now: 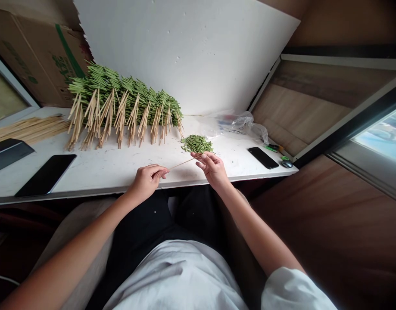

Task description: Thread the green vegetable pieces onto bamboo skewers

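Observation:
My left hand [148, 181] is closed in a pinch around one end of a thin wooden skewer [183, 163], just above the front of the table. The skewer slants up to my right hand [212, 168], whose thumb and fingertips pinch its far end. Whether a green piece sits between those fingertips is too small to tell. Right behind them lies a small pile of short cut green pieces [197, 142], like cut beans. To the left, a long stack of filled skewers [126, 97] shows green pieces at the back and bare stick ends toward me.
Bare skewers [39, 128] lie at the left. A black phone [46, 174] and a dark case [10, 151] sit near the front edge; another phone [263, 157] is at the right. A clear plastic bag [246, 122] lies behind it. A cardboard box [39, 64] stands back left.

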A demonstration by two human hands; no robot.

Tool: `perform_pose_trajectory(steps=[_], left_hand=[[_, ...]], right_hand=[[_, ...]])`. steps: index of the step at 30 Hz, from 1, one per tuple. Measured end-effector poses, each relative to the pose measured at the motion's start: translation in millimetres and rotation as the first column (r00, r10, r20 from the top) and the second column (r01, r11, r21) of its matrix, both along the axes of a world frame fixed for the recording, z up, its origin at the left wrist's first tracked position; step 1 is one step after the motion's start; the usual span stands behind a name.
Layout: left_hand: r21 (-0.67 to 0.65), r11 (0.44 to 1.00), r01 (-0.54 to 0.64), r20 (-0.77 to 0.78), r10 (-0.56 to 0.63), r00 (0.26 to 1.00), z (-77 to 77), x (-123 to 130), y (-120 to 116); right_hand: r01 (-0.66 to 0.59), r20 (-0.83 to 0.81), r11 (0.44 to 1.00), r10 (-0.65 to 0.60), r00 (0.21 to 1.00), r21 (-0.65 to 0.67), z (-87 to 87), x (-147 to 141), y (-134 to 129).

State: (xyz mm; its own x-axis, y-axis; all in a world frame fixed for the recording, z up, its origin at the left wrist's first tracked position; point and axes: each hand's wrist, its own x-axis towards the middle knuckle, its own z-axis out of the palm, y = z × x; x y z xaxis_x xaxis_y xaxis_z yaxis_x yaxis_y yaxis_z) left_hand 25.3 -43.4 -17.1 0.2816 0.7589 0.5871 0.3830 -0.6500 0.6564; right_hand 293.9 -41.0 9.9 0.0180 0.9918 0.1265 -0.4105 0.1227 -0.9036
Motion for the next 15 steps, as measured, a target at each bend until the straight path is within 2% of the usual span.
perform_pose_trajectory(steps=[9, 15], left_hand=[[0.062, 0.993, -0.104, 0.007, 0.104, 0.995, 2.5, 2.3, -4.4], [0.059, 0.994, -0.096, 0.006, 0.096, 0.995, 2.8, 2.6, -3.4]], right_hand=[[0.060, 0.026, 0.998, -0.060, 0.998, 0.011, 2.1, -6.0, -6.0], [0.046, 0.008, 0.999, -0.046, 0.999, -0.002, 0.6, 0.1, 0.5]])
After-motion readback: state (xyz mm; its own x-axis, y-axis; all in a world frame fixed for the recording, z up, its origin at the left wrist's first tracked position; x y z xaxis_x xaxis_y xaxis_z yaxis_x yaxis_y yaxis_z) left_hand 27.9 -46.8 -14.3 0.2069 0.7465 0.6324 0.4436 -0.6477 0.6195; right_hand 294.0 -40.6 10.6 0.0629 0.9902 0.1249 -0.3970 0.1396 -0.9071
